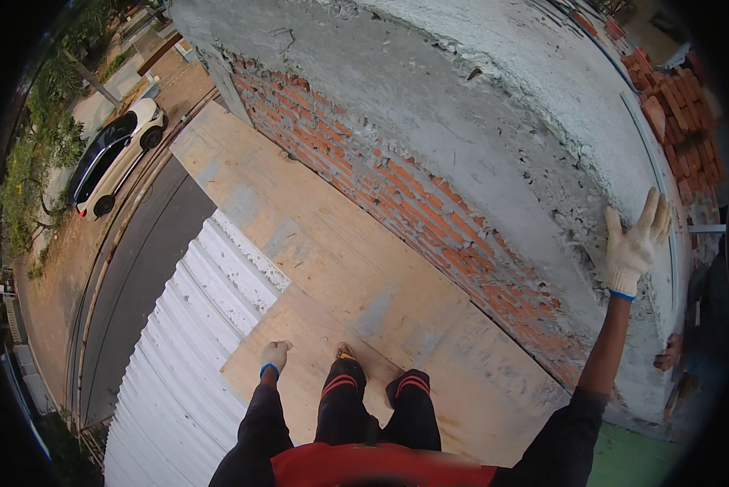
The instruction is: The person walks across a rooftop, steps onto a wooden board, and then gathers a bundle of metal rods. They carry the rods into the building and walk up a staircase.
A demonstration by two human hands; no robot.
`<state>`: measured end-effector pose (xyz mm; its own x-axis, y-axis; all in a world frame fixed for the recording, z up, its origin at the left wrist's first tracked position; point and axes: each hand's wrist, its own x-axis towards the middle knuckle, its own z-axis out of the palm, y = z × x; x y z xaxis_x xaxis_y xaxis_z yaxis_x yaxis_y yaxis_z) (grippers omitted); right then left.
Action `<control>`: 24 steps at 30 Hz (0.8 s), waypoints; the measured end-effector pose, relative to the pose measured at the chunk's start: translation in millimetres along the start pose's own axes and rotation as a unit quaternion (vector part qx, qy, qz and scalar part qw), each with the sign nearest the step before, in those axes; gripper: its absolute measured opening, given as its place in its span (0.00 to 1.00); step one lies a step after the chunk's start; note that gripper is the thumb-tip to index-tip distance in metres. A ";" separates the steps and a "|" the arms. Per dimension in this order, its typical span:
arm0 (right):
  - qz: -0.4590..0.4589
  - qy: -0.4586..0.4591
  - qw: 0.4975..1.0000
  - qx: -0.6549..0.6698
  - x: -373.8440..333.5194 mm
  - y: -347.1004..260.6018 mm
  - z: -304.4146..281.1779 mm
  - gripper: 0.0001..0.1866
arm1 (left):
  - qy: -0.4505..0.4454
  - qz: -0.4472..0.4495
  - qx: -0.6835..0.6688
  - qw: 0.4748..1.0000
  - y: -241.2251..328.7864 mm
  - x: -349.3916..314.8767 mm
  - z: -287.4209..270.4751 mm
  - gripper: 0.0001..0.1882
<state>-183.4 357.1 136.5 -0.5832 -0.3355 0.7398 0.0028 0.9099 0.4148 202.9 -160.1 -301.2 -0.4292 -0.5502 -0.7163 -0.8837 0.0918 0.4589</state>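
One cream-gloved right hand (636, 246), spread empty, seems braced frame-right on grey concrete (535, 154) — left hand (274, 355) curled, hold unclear; next, I'd check footing.

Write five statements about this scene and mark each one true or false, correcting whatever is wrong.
1. The right hand, its fingers spread, is at the top of the wall. True.
2. The left hand grips a hammer. False: no hammer shows in the left hand, which appears in front of the wooden boards.
3. Both hands wear pale gloves with blue at the wrist. True.
4. The wall's face is wholly covered in plaster. False: red brickwork is exposed along the lower part of the wall.
5. A pale car stands at the upper left of the view. True.
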 end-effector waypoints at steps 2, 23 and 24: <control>-0.033 -0.033 0.997 0.055 14.6 2.3 0.1 0.39 | 0.024 -0.014 -0.007 1.000 -5.2 -4.5 -14.5 0.28; -0.005 -0.241 0.959 0.149 19.2 14.8 0.0 0.33 | 0.140 0.693 -0.037 0.707 565.0 -186.3 -26.2 0.24; -0.009 -0.227 0.964 0.141 16.3 15.3 2.4 0.32 | 0.166 0.765 -0.023 0.622 599.2 -207.9 -16.9 0.25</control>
<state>-194.8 366.2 153.7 -0.8765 -0.2683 0.3998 -0.1941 0.9567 0.2168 -234.3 -4.7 131.6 -0.6925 0.0092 0.7214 0.5201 0.6994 0.4903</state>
